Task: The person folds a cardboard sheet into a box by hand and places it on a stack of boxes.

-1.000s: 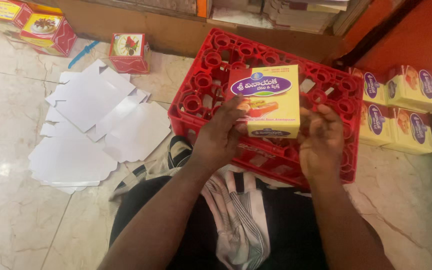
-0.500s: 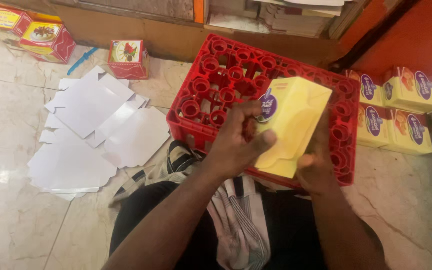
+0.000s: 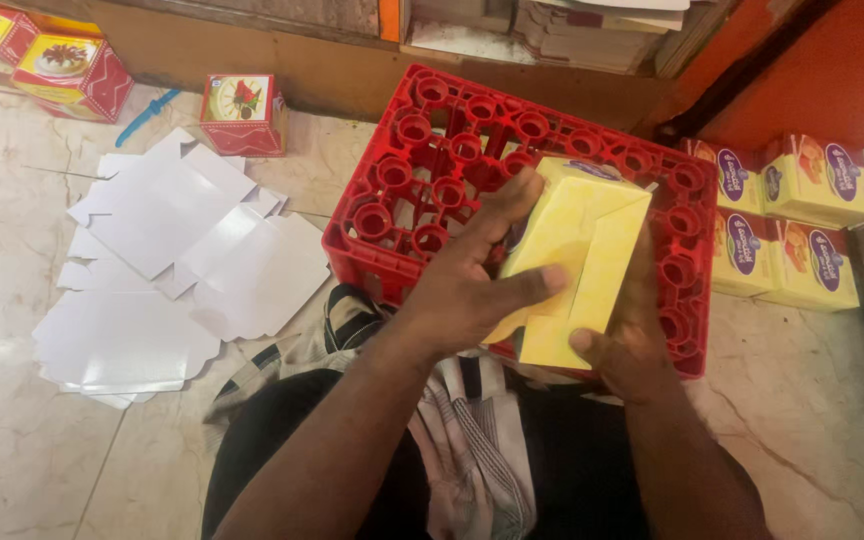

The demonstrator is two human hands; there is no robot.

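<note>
Nearest us, low in the frame, our lap and a striped cloth (image 3: 472,440) fill the bottom centre, with both forearms rising from there toward the middle. Our left hand (image 3: 462,290) wraps the near-left side of the yellow box (image 3: 572,250), thumb laid across its face, fingers reaching over the top edge. Our right hand (image 3: 632,350) cups the lower right corner from beneath, thumb tip pressing the bottom flap. Both hands are closed on the box, which is tilted, its folded base panels turned up toward us, held just above the red crate (image 3: 422,190) at frame centre.

To fold this base well, we judge that the flaps should be pressed flat along their creases, with the left hand steadying the walls so that they stay square while the right thumb seats the flap.

Further out, flat white blanks (image 3: 172,250) lie spread on the floor at left. At right, finished yellow boxes (image 3: 782,220) stand in a cluster against the orange wall. Upper left, red boxes (image 3: 242,112) sit near the wooden base.
</note>
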